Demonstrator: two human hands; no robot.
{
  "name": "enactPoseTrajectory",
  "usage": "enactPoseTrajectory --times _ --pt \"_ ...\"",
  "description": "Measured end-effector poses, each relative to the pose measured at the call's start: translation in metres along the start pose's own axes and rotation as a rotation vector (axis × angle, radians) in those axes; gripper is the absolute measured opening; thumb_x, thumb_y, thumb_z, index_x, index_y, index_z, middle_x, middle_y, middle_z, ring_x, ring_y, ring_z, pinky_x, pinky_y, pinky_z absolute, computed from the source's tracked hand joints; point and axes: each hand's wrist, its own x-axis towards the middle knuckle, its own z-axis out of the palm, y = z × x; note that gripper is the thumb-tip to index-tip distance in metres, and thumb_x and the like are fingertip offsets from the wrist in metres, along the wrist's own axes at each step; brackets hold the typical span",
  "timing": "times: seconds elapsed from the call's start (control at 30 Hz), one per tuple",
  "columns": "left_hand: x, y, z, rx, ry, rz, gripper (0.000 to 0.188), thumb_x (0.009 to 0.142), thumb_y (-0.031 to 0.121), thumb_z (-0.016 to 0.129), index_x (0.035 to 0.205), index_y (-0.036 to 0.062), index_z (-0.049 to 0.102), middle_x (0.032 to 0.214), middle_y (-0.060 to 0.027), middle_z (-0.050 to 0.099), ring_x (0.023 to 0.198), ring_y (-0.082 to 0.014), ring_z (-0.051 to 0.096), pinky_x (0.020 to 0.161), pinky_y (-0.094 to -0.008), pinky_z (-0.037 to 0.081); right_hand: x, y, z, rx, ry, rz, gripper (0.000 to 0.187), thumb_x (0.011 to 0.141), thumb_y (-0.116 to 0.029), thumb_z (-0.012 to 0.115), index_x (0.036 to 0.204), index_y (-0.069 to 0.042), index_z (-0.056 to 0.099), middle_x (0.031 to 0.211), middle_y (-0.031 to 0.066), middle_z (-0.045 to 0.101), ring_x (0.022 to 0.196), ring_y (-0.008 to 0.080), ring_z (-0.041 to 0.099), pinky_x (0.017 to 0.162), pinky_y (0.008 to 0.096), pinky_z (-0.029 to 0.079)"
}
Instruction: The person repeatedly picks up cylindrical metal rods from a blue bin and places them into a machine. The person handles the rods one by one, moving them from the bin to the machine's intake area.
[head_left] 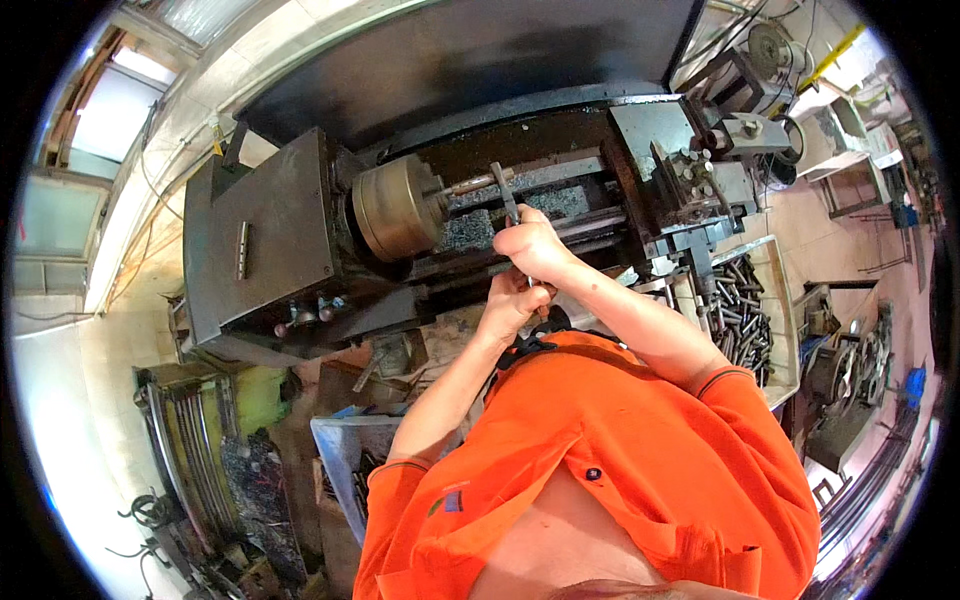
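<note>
My right hand (535,245) is closed round a flat grey metal tool that looks like a caliper (504,192). Its far end lies against or just beside the end of a thin metal rod (472,184); I cannot tell whether they touch. The rod sticks out to the right from the round brass-coloured chuck (398,208) of a lathe. Close below, nearer my body, my left hand (512,308) has its fingers curled in. A thin shiny strip shows between the two hands, but what the left fingers hold is hidden.
Left of the chuck stands the dark lathe headstock (258,235), its levers low at the front. Metal chips lie on the bed under the rod. The tool post (690,175) is to the right. A bin (785,300) of metal rods sits at my right, a blue-white bin (335,440) at my left.
</note>
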Motion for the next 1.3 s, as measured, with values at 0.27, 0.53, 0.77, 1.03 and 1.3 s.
enactPoseTrajectory --times 0.27,0.53,0.77,1.03,1.3 --pt "0.012 0.001 0.003 -0.045 -0.093 0.036 0.047 0.062 0.029 0.078 0.086 -0.0032 0.054 0.076 -0.0044 0.058 0.062 -0.0123 0.057 0.051 -0.0241 0.046 -0.004 0.001 -0.009 0.178 0.016 0.095 0.037 0.064 -0.013 0.057 0.091 0.011 0.050 0.065 0.0110 0.054 0.060 0.0188 0.054 0.051 0.0314 0.044" --pt "0.002 0.010 -0.011 -0.042 -0.080 0.027 0.035 0.064 0.021 0.074 0.083 -0.0039 0.058 0.071 -0.0053 0.060 0.058 -0.0122 0.057 0.046 -0.0233 0.046 0.004 0.001 0.012 -0.001 0.041 0.020 0.031 0.062 -0.018 0.058 0.079 0.005 0.047 0.071 0.0200 0.055 0.070 0.0317 0.057 0.067 0.0367 0.045" --pt "0.013 -0.004 0.005 -0.066 -0.057 0.061 0.060 0.055 0.045 0.082 0.082 -0.0030 0.058 0.071 -0.0031 0.059 0.059 -0.0120 0.056 0.048 -0.0244 0.045 -0.006 -0.009 -0.013 0.136 0.005 0.138 0.023 0.065 -0.010 0.054 0.082 0.002 0.046 0.063 0.0101 0.050 0.057 0.0206 0.052 0.050 0.0330 0.043" --pt "0.018 -0.013 0.009 -0.010 -0.036 0.026 0.038 0.062 0.026 0.075 0.081 -0.0030 0.058 0.069 -0.0044 0.059 0.057 -0.0120 0.055 0.047 -0.0246 0.043 -0.015 -0.023 -0.026 0.222 -0.068 0.305 0.019 0.065 -0.008 0.054 0.079 0.004 0.050 0.060 0.0086 0.049 0.061 0.0241 0.056 0.053 0.0347 0.046" --pt "0.009 0.003 0.001 -0.031 -0.041 0.017 0.039 0.062 0.026 0.075 0.081 -0.0034 0.059 0.069 -0.0038 0.060 0.056 -0.0118 0.055 0.046 -0.0236 0.044 0.004 0.001 0.000 0.074 -0.022 0.069 0.027 0.062 -0.015 0.058 0.079 0.005 0.051 0.072 0.0176 0.056 0.072 0.0251 0.058 0.065 0.0355 0.046"
